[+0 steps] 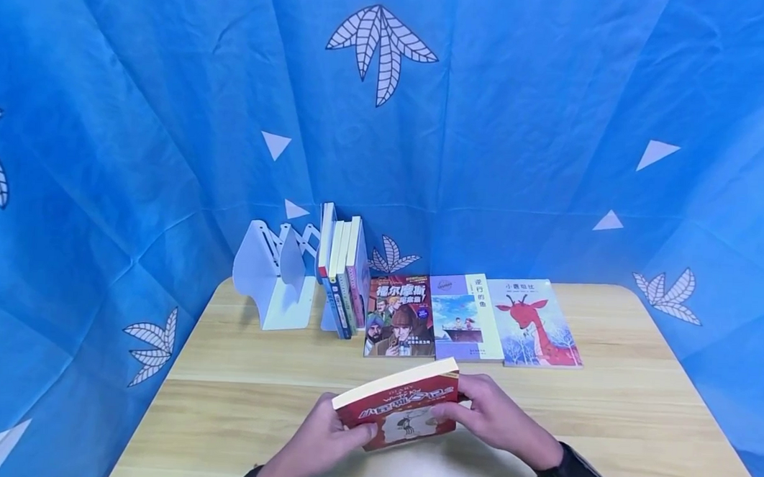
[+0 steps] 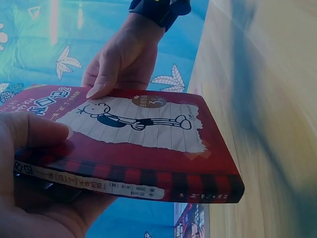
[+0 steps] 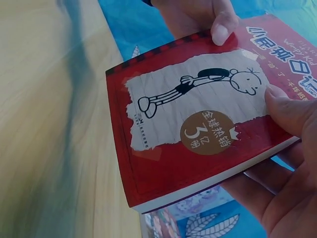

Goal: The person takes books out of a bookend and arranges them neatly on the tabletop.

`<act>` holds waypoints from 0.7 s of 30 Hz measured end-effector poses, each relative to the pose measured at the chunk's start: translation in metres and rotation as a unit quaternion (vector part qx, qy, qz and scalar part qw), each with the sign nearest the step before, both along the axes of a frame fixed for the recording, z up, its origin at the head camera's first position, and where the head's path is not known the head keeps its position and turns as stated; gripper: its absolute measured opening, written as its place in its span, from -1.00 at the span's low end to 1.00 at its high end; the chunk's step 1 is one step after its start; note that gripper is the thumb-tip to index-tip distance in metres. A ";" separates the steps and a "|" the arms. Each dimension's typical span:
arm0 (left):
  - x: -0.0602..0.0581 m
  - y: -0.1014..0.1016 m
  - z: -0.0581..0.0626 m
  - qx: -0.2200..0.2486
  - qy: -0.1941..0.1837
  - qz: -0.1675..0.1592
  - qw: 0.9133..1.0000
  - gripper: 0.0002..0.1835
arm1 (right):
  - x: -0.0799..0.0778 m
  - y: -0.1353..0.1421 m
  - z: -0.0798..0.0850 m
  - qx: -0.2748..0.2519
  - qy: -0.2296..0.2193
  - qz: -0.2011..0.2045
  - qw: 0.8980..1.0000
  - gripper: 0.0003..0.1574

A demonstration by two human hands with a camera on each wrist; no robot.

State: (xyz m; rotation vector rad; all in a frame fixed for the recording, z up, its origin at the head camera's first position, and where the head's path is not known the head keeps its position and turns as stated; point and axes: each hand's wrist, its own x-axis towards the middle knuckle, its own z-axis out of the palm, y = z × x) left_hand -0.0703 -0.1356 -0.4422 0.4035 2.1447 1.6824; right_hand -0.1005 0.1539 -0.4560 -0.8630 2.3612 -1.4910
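Observation:
A red paperback book [image 1: 405, 413] with a cartoon boy on its cover is held above the front of the table, tilted up so its white page edge shows on top. My left hand [image 1: 336, 434] grips its left side, thumb on the cover. On the opposite side my right hand [image 1: 496, 414] pinches it, thumb on the front and fingers beneath. In the left wrist view the book's checkered spine [image 2: 148, 191] faces the left palm. The right wrist view shows the cover of the book [image 3: 188, 109] between both thumbs.
Three books lie flat in a row at the back: a detective book [image 1: 401, 319], a purple-and-white book [image 1: 465, 318] and a giraffe book [image 1: 536, 322]. Left of them, several upright books [image 1: 341, 272] stand in a white expandable bookend [image 1: 276, 280]. A blue curtain [image 1: 491, 129] hangs behind the wooden table [image 1: 632, 410].

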 end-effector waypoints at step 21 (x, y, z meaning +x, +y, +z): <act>-0.009 -0.002 0.000 -0.090 0.121 0.005 0.989 -0.56 | 0.001 0.015 0.007 -0.008 0.050 -0.065 0.997 -0.61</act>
